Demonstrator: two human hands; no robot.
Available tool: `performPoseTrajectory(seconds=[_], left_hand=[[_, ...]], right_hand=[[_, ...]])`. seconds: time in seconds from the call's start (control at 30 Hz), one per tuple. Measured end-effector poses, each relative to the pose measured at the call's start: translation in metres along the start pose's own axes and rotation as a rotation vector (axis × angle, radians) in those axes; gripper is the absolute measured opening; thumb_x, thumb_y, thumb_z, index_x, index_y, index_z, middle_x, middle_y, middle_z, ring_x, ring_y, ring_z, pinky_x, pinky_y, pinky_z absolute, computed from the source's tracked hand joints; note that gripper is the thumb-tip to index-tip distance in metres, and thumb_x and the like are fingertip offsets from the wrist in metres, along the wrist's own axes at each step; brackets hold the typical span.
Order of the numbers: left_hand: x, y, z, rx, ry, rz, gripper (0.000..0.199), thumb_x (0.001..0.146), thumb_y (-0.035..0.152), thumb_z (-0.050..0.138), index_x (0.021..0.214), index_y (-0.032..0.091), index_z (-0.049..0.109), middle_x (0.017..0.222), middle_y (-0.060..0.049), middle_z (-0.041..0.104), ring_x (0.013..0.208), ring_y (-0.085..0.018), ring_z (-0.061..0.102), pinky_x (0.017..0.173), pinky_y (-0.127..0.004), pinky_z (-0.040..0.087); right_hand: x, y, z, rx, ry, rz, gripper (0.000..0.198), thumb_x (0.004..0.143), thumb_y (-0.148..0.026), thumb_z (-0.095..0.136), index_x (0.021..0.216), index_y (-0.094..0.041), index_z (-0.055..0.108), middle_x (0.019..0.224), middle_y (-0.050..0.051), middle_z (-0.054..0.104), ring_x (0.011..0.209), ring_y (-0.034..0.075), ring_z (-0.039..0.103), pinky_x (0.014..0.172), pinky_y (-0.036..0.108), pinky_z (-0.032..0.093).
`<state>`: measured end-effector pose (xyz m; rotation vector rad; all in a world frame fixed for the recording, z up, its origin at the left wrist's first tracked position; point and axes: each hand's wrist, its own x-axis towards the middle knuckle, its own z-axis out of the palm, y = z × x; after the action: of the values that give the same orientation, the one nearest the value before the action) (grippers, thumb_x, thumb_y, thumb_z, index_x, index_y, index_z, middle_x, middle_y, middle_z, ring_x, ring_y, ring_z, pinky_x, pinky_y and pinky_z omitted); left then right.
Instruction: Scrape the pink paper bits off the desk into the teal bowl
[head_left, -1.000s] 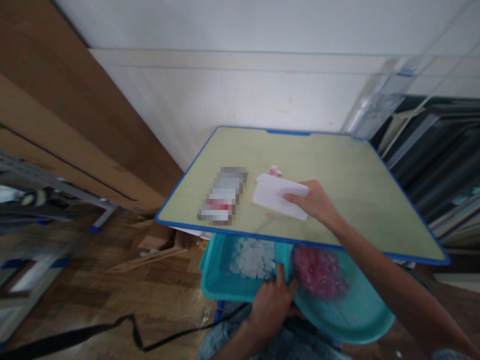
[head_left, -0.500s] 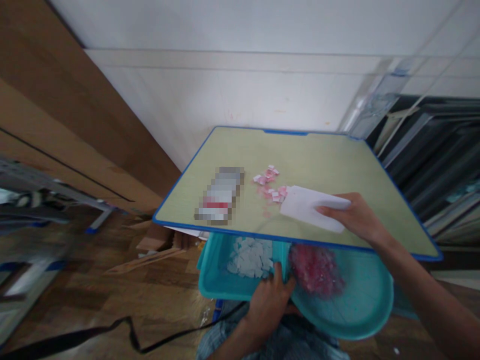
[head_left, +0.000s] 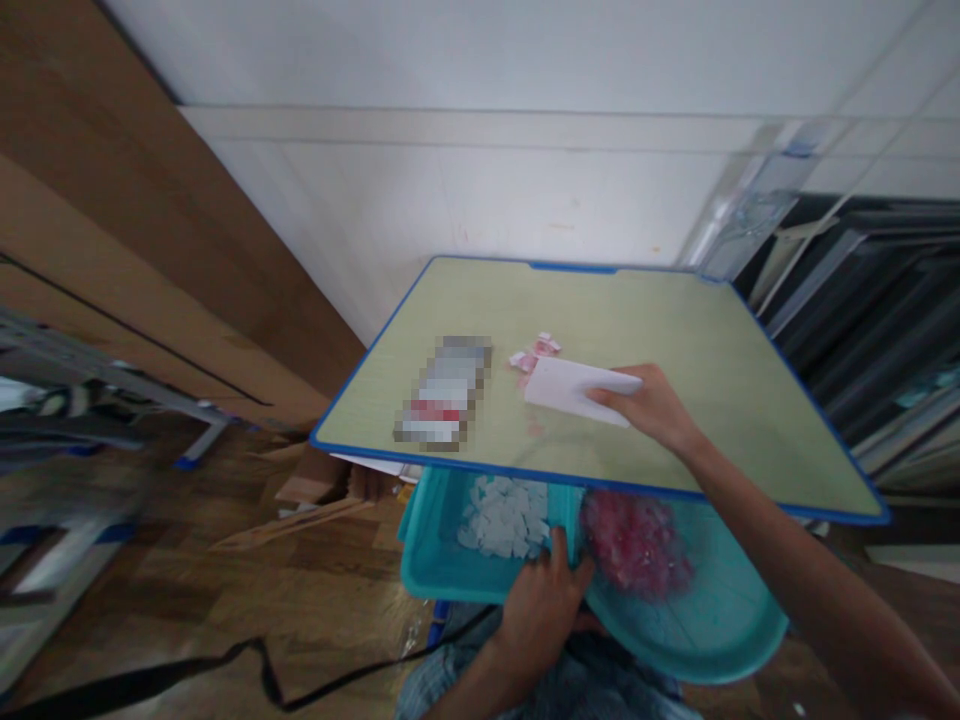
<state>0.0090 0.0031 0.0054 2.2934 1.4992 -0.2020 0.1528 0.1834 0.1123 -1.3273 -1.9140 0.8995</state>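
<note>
My right hand [head_left: 645,405] grips a white sheet of card or folded paper [head_left: 574,388] over the pale green tabletop [head_left: 720,350]. The sheet's far end lies against small pink-and-white pieces [head_left: 536,350] and covers part of them. Below the table edge, my left hand [head_left: 544,605] is hooked over the rims where a teal rectangular tray [head_left: 431,575] meets a round teal basin [head_left: 735,640]. White flat pieces [head_left: 506,515] lie in the tray. A pink-red heap [head_left: 637,545] sits in the basin, its kind unclear.
A blurred-out flat object [head_left: 446,390] lies on the table's left. Behind stands a white wall [head_left: 450,190], with a clear bottle-like container [head_left: 757,215] by the back right corner. Dark panels [head_left: 877,280] lean at right; a black strap [head_left: 255,665] crosses low left.
My right hand has moved the white sheet leftward and slightly away from me, over the nearer pink-and-white pieces, which are now hidden. My left hand stays on the rims.
</note>
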Motion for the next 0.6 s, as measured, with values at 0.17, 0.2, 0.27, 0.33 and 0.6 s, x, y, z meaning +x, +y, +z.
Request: performPoseTrajectory(seconds=[0.17, 0.2, 0.27, 0.33, 0.6], left_hand=[[0.001, 0.000, 0.001, 0.008, -0.020, -0.003, 0.066, 0.065, 0.054, 0.062, 0.123, 0.028, 0.041, 0.132, -0.020, 0.035, 0.085, -0.026, 0.061, 0.067, -0.037, 0.051], [0.001, 0.000, 0.001, 0.010, -0.019, -0.004, 0.066, 0.065, 0.054, 0.062, 0.122, 0.028, 0.042, 0.133, -0.020, 0.034, 0.085, -0.026, 0.061, 0.067, -0.037, 0.051], [0.001, 0.000, 0.001, 0.006, -0.012, -0.003, 0.067, 0.064, 0.054, 0.062, 0.122, 0.029, 0.042, 0.133, -0.019, 0.034, 0.085, -0.026, 0.061, 0.068, -0.037, 0.051], [0.001, -0.001, 0.002, 0.001, -0.006, -0.004, 0.067, 0.064, 0.054, 0.062, 0.123, 0.030, 0.041, 0.133, -0.019, 0.035, 0.084, -0.026, 0.061, 0.067, -0.037, 0.051], [0.000, 0.000, -0.001, 0.013, -0.014, -0.003, 0.065, 0.066, 0.054, 0.060, 0.123, 0.029, 0.042, 0.133, -0.021, 0.035, 0.083, -0.026, 0.062, 0.066, -0.038, 0.051]], right_hand=[[0.018, -0.007, 0.007, 0.021, -0.156, -0.107, 0.032, 0.066, -0.041, 0.060, 0.054, -0.011, 0.061, 0.046, -0.003, 0.045, 0.045, 0.007, 0.036, 0.042, 0.019, 0.026], [0.020, -0.007, 0.008, 0.028, -0.199, -0.127, 0.032, 0.066, -0.041, 0.060, 0.054, -0.011, 0.061, 0.046, -0.004, 0.045, 0.045, 0.007, 0.036, 0.042, 0.019, 0.025], [0.024, -0.008, 0.009, 0.049, -0.291, -0.169, 0.032, 0.067, -0.041, 0.059, 0.060, -0.011, 0.065, 0.047, -0.004, 0.047, 0.045, 0.007, 0.037, 0.043, 0.019, 0.026], [0.026, -0.007, 0.009, 0.068, -0.372, -0.217, 0.031, 0.068, -0.041, 0.059, 0.064, -0.011, 0.067, 0.049, -0.004, 0.051, 0.046, 0.007, 0.040, 0.044, 0.019, 0.029], [0.029, 0.001, -0.007, 0.062, -0.515, -0.259, 0.029, 0.068, -0.037, 0.062, 0.079, -0.012, 0.072, 0.069, 0.003, 0.070, 0.059, 0.015, 0.059, 0.054, 0.023, 0.043]])
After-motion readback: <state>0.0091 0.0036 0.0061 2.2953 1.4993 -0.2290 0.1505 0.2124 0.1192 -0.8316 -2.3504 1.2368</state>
